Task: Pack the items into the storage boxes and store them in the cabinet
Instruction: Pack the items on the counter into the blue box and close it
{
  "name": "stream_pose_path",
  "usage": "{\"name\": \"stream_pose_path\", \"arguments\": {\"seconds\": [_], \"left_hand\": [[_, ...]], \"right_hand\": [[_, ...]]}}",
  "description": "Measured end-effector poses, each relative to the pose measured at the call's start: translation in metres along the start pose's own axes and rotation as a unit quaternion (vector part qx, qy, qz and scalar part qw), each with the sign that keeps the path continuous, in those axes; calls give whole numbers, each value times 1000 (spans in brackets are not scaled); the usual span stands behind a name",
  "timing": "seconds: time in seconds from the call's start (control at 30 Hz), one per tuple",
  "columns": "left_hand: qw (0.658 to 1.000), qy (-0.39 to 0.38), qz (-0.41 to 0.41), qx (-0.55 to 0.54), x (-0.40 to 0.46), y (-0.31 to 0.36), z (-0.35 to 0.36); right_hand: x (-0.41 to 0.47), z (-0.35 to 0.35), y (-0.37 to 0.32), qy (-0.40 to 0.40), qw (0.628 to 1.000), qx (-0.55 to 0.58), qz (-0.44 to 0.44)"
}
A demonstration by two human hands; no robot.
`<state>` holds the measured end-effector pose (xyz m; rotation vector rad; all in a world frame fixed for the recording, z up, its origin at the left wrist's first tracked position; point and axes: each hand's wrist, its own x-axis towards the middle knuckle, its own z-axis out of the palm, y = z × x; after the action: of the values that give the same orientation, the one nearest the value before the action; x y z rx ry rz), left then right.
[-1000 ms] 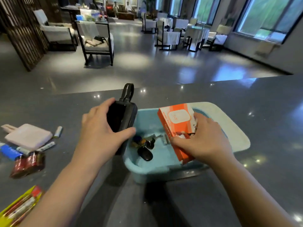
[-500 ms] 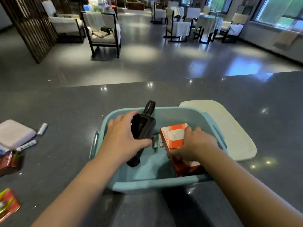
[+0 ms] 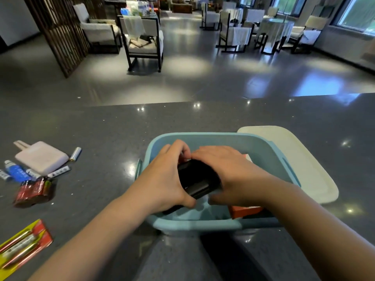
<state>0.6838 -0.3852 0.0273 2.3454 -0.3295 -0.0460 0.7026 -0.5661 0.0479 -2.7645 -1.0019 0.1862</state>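
A light blue storage box (image 3: 269,153) stands on the dark counter in front of me. Inside it lies a black case (image 3: 197,180), tilted, between both my hands. My left hand (image 3: 162,177) grips its left side with thumb underneath. My right hand (image 3: 229,171) covers its right side, fingers curled over it. An orange box (image 3: 245,211) lies in the storage box under my right wrist, mostly hidden. The keys seen earlier are hidden.
The box's white lid (image 3: 300,165) lies flat to the right. On the left of the counter are a pale pouch (image 3: 41,157), loose batteries (image 3: 75,154), a blue tube (image 3: 17,172), a red packet (image 3: 34,192) and a yellow-red battery pack (image 3: 22,244).
Both items went down into the blue box. My right hand left the orange box and moved onto the black case, which now lies flatter.
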Motion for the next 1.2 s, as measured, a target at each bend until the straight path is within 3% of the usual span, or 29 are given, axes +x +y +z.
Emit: {"name": "stream_pose_path", "arguments": {"seconds": [0.23,0.37,0.47,0.63,0.83,1.0,1.2], "left_hand": [[999,-31,13,22,-9,5,-12],[999,-8,-6,41,-9,-1,-19],[999,-1,-27,32,-9,-5,-18],[999,-2,-12,39,-7,-3,-12],[996,-71,-45,-10,-11,-24,-34],[992,105,-44,-53,-13,-36,-12],[986,156,-43,-48,-11,-45,4]], "right_hand": [[4,-7,0,29,999,6,30],[1,-8,3,34,998,36,45],[2,-4,2,8,999,41,25],[5,-2,0,29,999,34,-5],[11,13,2,36,998,43,20],[26,37,1,-76,997,22,13],[38,57,3,-152,988,-5,20]]}}
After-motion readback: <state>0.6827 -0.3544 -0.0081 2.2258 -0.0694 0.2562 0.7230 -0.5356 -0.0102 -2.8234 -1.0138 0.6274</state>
